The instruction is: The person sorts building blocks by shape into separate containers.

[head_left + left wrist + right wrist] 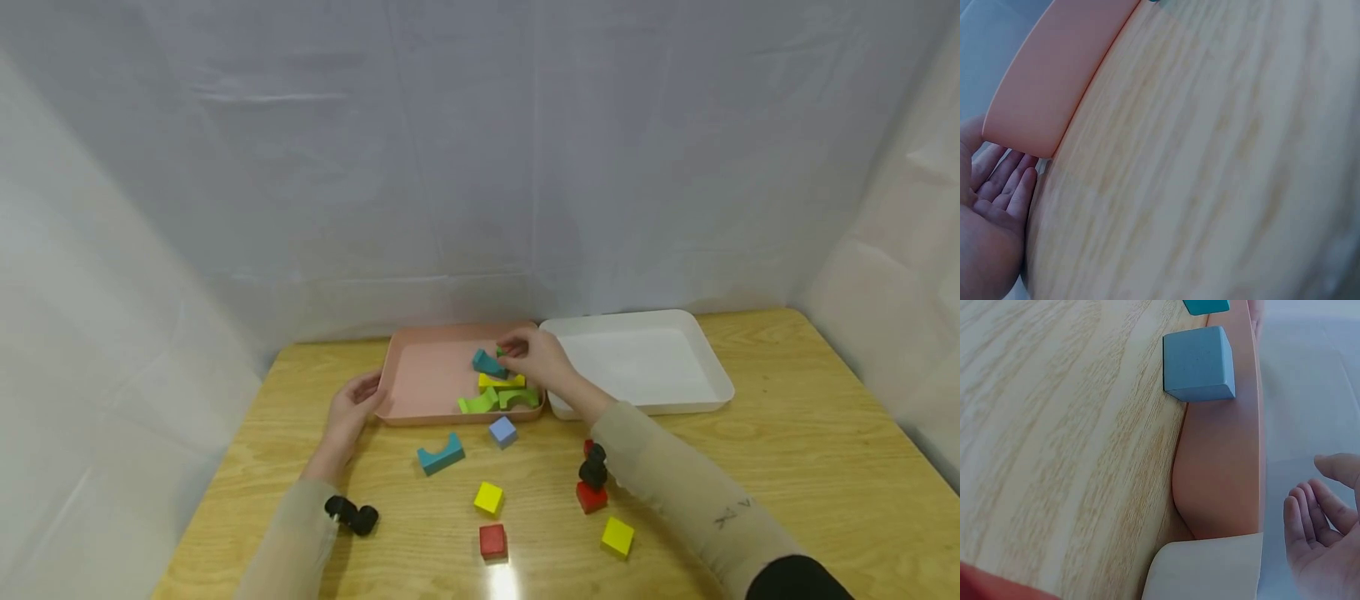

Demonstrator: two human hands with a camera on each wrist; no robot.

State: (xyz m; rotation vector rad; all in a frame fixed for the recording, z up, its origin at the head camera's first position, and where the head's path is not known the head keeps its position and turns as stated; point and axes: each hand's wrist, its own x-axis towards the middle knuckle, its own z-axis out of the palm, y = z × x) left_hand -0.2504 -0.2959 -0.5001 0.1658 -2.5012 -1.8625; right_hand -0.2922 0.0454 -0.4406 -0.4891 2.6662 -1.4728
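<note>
My left hand (pixel 351 412) is at the left end of the pink tray (pixel 423 371), its fairly straight fingers against the outer side. My right hand (pixel 538 358) is over the tray's right part, thumb and fingers apart and nothing between them in the right wrist view. By its fingertips is a small green piece (pixel 500 352), mostly hidden. Next to it in the tray lie a teal arch block (pixel 489 363), a yellow block (pixel 501 382) and two lime-green arch blocks (pixel 478 403).
A white tray (pixel 637 358) stands right of the pink one. On the table are a teal arch block (pixel 442 455), a blue cube (pixel 503 432), yellow cubes (pixel 489 498) and red blocks (pixel 492 541). The right forearm partly covers a red one. Behind the trays hangs a pale sheet (pixel 480 167).
</note>
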